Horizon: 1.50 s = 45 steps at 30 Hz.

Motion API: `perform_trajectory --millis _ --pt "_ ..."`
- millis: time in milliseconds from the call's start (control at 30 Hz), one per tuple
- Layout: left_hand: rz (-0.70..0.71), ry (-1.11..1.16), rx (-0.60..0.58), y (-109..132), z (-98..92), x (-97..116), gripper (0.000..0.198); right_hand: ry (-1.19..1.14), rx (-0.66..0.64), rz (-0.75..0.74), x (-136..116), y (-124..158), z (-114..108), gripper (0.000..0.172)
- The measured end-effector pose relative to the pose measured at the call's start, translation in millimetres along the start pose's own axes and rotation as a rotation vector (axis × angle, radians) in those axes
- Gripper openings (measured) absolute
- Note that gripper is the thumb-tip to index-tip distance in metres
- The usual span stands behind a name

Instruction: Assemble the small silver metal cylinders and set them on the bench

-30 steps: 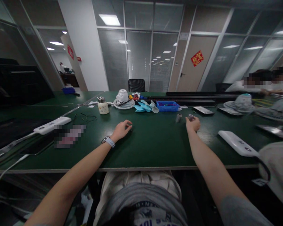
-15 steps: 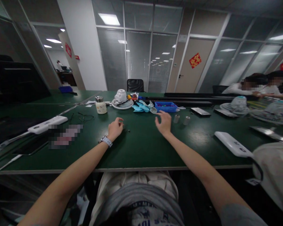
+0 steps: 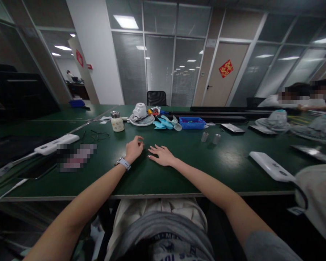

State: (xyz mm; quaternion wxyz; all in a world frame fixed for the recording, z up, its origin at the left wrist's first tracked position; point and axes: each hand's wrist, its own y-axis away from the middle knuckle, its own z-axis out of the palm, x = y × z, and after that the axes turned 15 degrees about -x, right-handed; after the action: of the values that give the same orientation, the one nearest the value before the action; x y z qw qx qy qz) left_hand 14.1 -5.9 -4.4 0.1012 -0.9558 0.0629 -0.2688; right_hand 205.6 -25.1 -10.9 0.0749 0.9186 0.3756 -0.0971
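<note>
Metal cylinders [image 3: 204, 136]: upright, right of frame centre | right hand [image 3: 163, 156]: shifted to mid-frame, leaving both untouched, fingers spread wide | left hand [image 3: 133, 149]: fingers half-curled, contents unclear

We see a smooth tabletop [image 3: 190, 181] with a soft sheen where light falls on it. The two cylinders [image 3: 216, 139] look like metal, dull rather than mirror-bright. We take the fan housing [image 3: 139, 110], the fan blades [image 3: 163, 124] and the box [image 3: 192, 126] for smooth plastic. The jar [image 3: 117, 125] has a smooth body under a shiny, metallic-looking lid [image 3: 115, 114]. The oblong case [image 3: 270, 166] looks like plastic, faintly glossy. We find matt, wrinkled cloth in the shirt [image 3: 163, 223] and trousers [image 3: 125, 214], and reflective glass in the partition [image 3: 160, 65].
</note>
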Motion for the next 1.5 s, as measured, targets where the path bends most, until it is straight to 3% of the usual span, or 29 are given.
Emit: perform_trajectory --millis 67,167,333,433,533,1067,1267,1400,1500 --pt "0.005 0.016 -0.002 0 -1.4 0 0.029 0.055 0.077 0.034 12 5 -9 0.061" --pt "0.001 0.041 -0.009 1 -4.0 2 0.028 0.148 0.314 0.195 48 26 -33 0.059" --pt "0.003 0.049 -0.028 3 -5.5 4 0.026 0.221 0.754 0.788 141 90 -63 0.058" --pt "-0.002 0.046 -0.041 4 -5.5 5 0.026 0.169 0.772 1.046 185 122 -59 0.059" --pt "-0.004 0.041 -0.035 3 -5.3 5 0.027 0.08 0.705 1.155 206 135 -49 0.059" --pt "0.001 0.039 -0.032 2 -2.3 2 0.029 0.057 0.611 1.141 208 132 -46 0.059" --pt "0.005 0.041 -0.044 2 -3.5 2 0.027 0.069 0.69 1.15 201 132 -48 0.053" --pt "0.014 0.04 -0.044 0 -2.8 -1 0.027 0.229 0.807 0.963 186 119 -50 0.047" --pt "0.024 0.041 -0.04 -1 -1.6 -2 0.027 0.281 0.763 0.829 181 103 -46 0.045"
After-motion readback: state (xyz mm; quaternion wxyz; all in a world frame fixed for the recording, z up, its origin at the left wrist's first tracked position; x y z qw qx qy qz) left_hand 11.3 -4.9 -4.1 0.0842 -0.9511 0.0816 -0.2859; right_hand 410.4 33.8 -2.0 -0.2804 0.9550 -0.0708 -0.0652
